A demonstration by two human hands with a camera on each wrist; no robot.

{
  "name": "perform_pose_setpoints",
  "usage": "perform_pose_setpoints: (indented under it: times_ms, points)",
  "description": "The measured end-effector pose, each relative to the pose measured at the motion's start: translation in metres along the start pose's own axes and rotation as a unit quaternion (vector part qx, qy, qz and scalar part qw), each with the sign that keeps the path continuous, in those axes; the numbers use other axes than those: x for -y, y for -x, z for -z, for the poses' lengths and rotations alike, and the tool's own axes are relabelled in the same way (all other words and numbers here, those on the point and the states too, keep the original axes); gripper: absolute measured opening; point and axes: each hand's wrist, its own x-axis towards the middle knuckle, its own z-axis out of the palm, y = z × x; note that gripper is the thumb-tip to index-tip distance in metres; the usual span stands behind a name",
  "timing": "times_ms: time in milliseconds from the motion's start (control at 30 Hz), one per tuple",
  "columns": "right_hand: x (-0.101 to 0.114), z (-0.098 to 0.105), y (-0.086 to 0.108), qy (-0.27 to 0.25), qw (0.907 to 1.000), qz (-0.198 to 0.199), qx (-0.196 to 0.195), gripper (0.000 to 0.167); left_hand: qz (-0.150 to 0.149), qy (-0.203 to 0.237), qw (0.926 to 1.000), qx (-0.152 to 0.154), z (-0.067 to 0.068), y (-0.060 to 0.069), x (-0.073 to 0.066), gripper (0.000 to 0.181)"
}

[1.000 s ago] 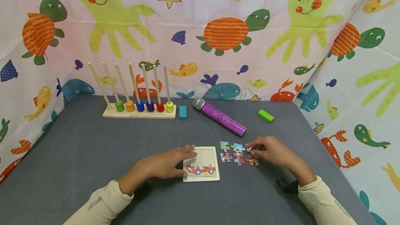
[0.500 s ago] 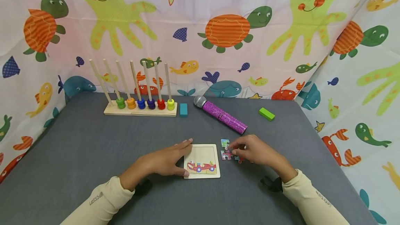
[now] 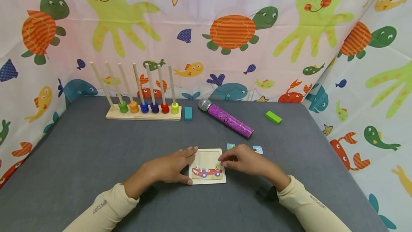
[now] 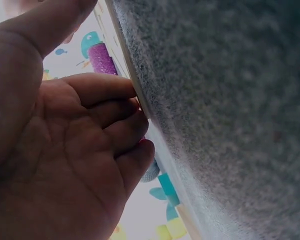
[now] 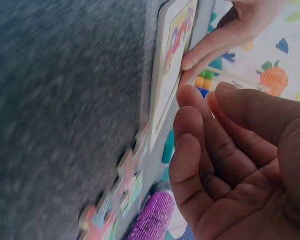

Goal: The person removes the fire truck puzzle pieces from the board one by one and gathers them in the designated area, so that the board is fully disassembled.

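Observation:
A square wooden puzzle board (image 3: 208, 156) lies on the grey table, with a red car picture along its lower part. My left hand (image 3: 172, 166) rests at its left side, thumb and fingers spread; in the left wrist view the fingertips meet a pale edge. My right hand (image 3: 245, 159) is over the board's right edge, its thumb and index finger close together. No piece shows at those fingertips, and whether one is pinched there I cannot tell. Two jigsaw pieces peek out beyond this hand, one at left (image 3: 230, 146) and a blue one at right (image 3: 258, 149). The hand hides others.
Behind the board lies a purple glittery microphone (image 3: 230, 120). A wooden peg stand with coloured rings (image 3: 143, 114) is at the back left, beside a teal block (image 3: 188, 114). A green block (image 3: 273, 117) lies at the back right. A printed cloth (image 3: 231, 31) hangs behind.
My right hand has moved left from the rightmost puzzle pieces, across the others, to the board's right edge. My left hand has shifted slightly left and stays by the board.

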Motion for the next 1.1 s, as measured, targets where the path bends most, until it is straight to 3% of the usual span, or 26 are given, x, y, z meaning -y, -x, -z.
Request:
perform_pose_setpoints:
  times_ms: [533,1100]
  points:
    - [0.019,-0.02,-0.023,-0.093,0.9948,-0.002,0.042,0.02,-0.019,-0.017,0.9997,-0.004,0.001,0.002,0.002,0.084]
    - [0.02,-0.032,-0.037,-0.094,0.9936,0.028,0.057,0.026,-0.023,-0.009,0.9997,-0.002,0.003,0.002,0.002,0.083]
